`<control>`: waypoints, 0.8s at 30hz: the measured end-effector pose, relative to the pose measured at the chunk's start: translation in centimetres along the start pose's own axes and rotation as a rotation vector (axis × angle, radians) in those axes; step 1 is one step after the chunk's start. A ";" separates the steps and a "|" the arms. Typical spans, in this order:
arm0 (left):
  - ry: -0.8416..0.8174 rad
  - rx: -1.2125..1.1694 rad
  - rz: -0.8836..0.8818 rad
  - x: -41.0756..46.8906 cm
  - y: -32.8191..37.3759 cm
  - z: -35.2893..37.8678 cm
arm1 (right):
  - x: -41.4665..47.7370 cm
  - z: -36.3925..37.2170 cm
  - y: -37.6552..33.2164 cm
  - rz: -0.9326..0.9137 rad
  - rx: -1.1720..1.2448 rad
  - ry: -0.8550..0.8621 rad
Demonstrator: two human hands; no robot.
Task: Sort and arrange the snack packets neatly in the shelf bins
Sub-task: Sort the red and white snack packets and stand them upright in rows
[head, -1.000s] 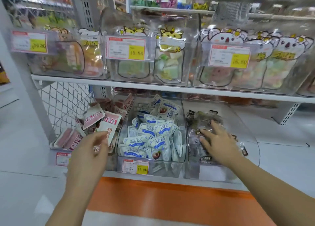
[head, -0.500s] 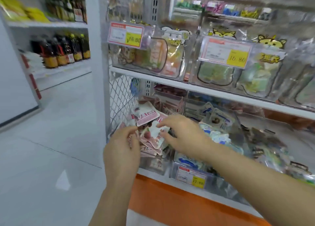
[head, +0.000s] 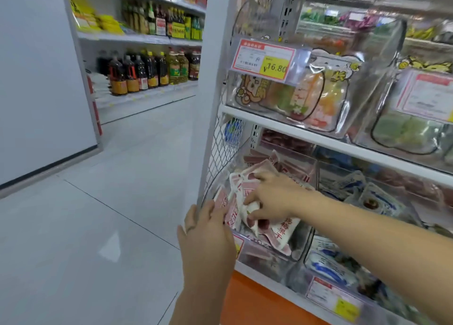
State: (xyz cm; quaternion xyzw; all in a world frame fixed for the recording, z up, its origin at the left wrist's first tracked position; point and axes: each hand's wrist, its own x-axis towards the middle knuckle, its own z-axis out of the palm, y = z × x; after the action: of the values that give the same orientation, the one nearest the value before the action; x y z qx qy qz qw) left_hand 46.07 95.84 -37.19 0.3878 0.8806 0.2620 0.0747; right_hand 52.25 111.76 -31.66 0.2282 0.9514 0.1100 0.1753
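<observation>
Squaring the pile in the end bin. The red-and-white packets [head: 282, 231] lie jumbled in the leftmost clear bin [head: 277, 261] on the lower shelf [head: 269, 279], several tilted and overlapping, one hanging toward the front wall. Your right hand [head: 274, 197] is spread over the top of the heap, thumb tucked under a white-faced packet so that it appears to pinch it. Your left hand [head: 208, 234] sits at the bin's front-left corner, fingers fairly straight and resting against the outermost packets, gripping nothing (its fingertips are partly hidden, so this is a judgement).

To do this step well, use the left hand as a flat stop beside the wire mesh side panel [head: 220, 153] and draw the packets toward it with the right, turning the printed faces one way. Lift the pinched packet clear before you lay it down, as dragging it would likely ruck those beneath. Bring the overhanging packet back inside the rim. Keep strays out of the neighbouring bin of blue-and-white packets [head: 377, 199], which lies just beside
</observation>
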 end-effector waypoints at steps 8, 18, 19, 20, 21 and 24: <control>-0.038 0.027 0.049 -0.6 1.2 0.4 | -5.3 1.3 0.6 0.064 0.002 0.002; -0.062 0.066 0.211 -0.7 2.6 2.1 | -5.3 0.6 1.5 0.172 0.074 0.337; 0.007 0.053 0.223 -0.5 2.6 2.1 | -4.9 0.3 1.3 0.129 0.133 0.392; 0.088 0.028 0.228 -0.3 2.4 2.2 | -4.5 0.1 0.8 0.096 0.239 0.395; 0.098 -0.001 0.232 -0.3 2.3 2.3 | -4.0 -0.1 0.4 0.077 0.353 0.338; 0.058 -0.109 0.214 0.2 2.1 2.1 | -2.8 0.0 -0.7 0.056 0.503 0.070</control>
State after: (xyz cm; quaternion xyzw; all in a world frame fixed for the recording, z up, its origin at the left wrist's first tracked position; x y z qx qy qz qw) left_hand 47.99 98.05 -37.88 0.4671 0.8205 0.3270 0.0418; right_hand 54.33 109.80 -31.01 0.2869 0.9476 -0.1174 0.0767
